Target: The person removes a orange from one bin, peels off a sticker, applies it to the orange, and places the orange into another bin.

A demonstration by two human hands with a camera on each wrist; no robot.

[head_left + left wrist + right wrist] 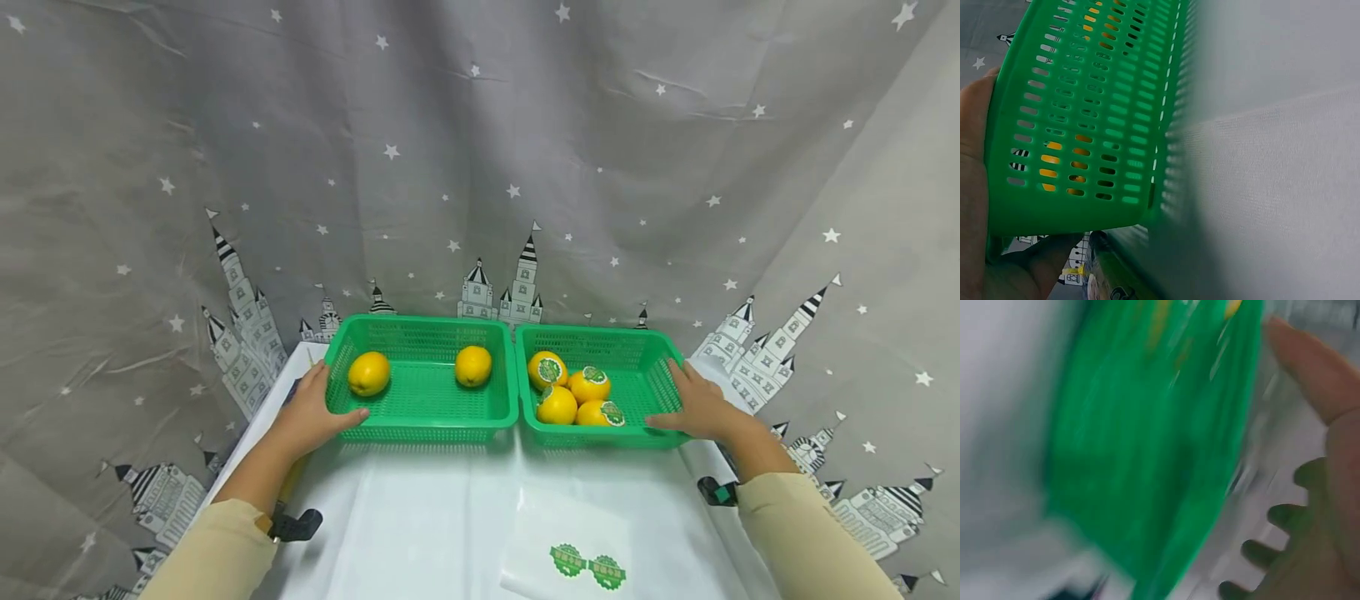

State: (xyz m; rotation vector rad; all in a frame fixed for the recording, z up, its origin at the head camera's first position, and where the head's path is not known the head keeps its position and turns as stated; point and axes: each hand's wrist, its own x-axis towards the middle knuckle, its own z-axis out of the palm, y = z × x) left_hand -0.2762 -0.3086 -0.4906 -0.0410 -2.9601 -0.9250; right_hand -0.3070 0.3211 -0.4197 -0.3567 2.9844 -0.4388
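Note:
A green perforated plastic basket [420,435] stands at the left, holding two apart yellow-orange fruits, one left [369,373] and one right [473,366]. My left hand [311,417] touches its front left corner, thumb along the front rim, fingers along the side wall. Beside it is a second green basket [637,337], where several fruits with green-and-white stickers [589,384] lie grouped at the left. My right hand [697,406] is at this basket's front right corner. In the right wrist view its fingers [1260,553] are spread outside the blurred basket wall.
A clear sheet with two green round labels [588,567] lies on the white tablecloth [420,517] near the front. Behind the baskets hangs a grey curtain [450,167] with stars and castles. Black devices [296,525] show at both wrists.

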